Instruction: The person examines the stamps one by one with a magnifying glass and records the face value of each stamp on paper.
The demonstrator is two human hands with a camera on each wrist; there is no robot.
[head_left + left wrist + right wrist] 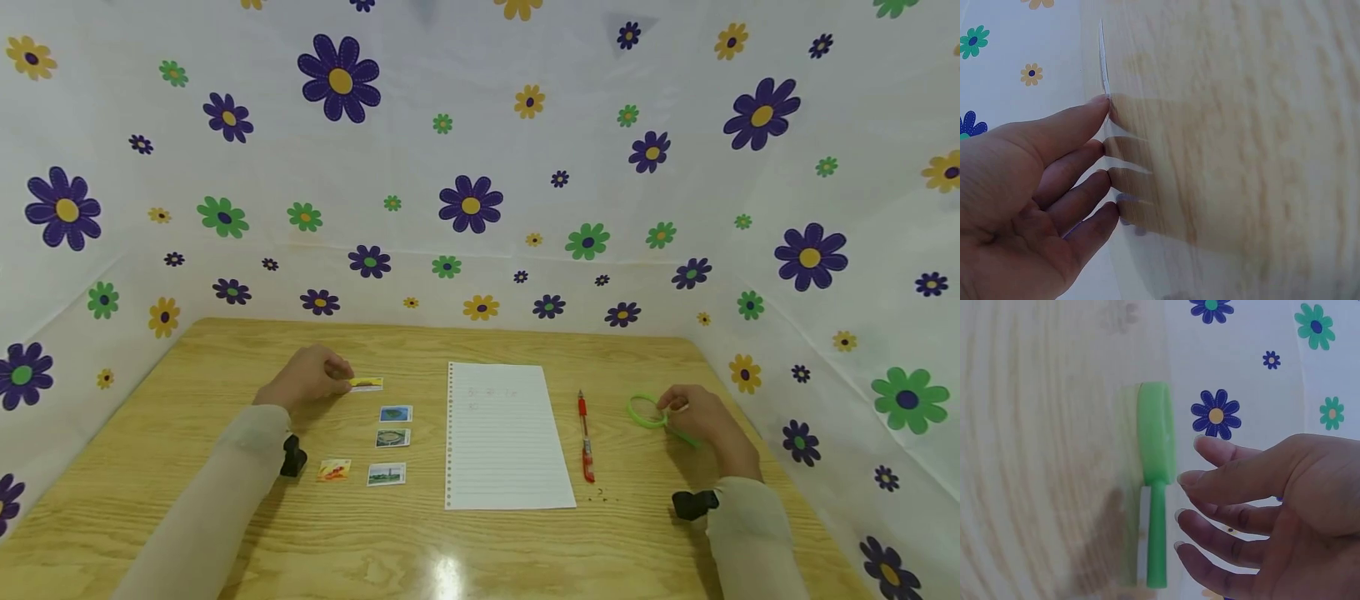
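Near the back left, my left hand (311, 375) pinches the left end of a yellow stamp (367, 384). In the left wrist view, the thumb presses the thin edge of the stamp (1103, 59) while other fingertips reach down to the wood. On the right, my right hand (693, 412) hovers beside a green magnifying glass (1155, 431), fingers loosely bent. The right wrist view shows a narrow gap between those fingertips and the glass, which lies on the table. Several stamps lie nearer: a blue one (395, 414), a stadium-like one (392, 437), a green landscape (386, 474) and an orange one (334, 470).
A sheet of lined paper (506, 450) with faint writing lies mid-table, and a red pen (585, 437) beside it. Small dark specks (600, 498) dot the wood below the pen. Flowered white sheeting (420, 287) walls the wooden table (315, 550) at the back and sides.
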